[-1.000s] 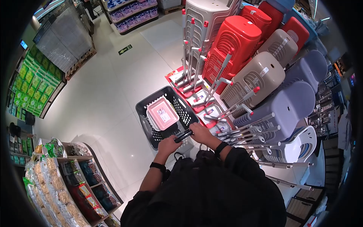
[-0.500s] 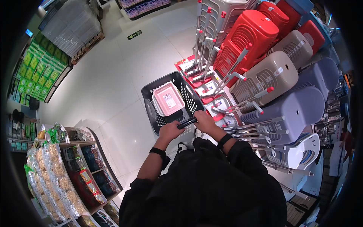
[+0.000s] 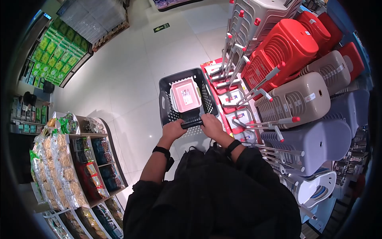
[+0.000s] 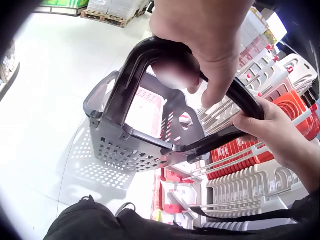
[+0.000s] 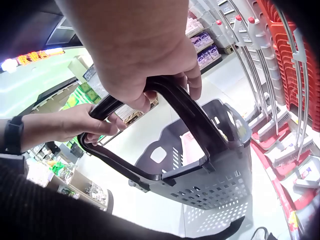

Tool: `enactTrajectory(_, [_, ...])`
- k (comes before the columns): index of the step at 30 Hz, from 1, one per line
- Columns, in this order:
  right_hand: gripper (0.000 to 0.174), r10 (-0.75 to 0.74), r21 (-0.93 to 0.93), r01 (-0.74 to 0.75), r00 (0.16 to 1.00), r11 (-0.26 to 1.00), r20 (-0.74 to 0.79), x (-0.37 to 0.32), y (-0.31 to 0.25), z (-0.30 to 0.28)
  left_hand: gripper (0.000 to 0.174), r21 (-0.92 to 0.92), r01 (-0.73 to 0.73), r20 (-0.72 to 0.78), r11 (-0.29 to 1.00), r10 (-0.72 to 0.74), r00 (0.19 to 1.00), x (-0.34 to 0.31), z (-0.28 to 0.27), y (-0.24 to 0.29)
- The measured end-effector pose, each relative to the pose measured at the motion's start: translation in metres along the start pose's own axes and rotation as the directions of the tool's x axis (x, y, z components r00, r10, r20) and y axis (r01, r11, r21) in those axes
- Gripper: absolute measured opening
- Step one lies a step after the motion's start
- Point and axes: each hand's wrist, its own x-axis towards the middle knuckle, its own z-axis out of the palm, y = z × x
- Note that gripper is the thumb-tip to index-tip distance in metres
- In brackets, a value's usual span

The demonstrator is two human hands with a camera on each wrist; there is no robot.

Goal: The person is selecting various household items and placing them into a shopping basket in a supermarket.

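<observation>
Shop aisle: pale, glossy tiled floor [image 3: 131, 87]. Black perforated plastic shopping basket [image 5: 225, 177], before the person; within, a labelled pink rectangular plastic container [image 3: 192, 95]. Black curved handle [image 3: 192, 124], grasped by left hand [image 3: 172, 129] and right hand [image 3: 212, 124]. Beside, stacked red plastic stools [image 3: 296, 40]: shifted rightward in head view within the last second. Grip unchanged; the basket, seemingly, is being moved along, load undisturbed.

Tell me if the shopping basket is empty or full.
Neither: the head view shows a pink container inside the basket, with space left beside it.
</observation>
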Motion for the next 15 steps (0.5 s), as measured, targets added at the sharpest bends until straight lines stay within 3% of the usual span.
enactTrajectory(8, [0.03,0.061,0.003,-0.061,0.998,0.998,-0.028,0.048,0.01,-0.004,0.046,0.004,-0.032,0.037,0.999,0.032,0.999,0.049,-0.028,0.0])
enactTrajectory(15, [0.028,0.058,0.005,-0.057,0.997,0.998,-0.06,0.093,0.024,-0.008,0.04,-0.046,-0.071,0.0,0.996,0.072,0.997,0.09,-0.046,0.001])
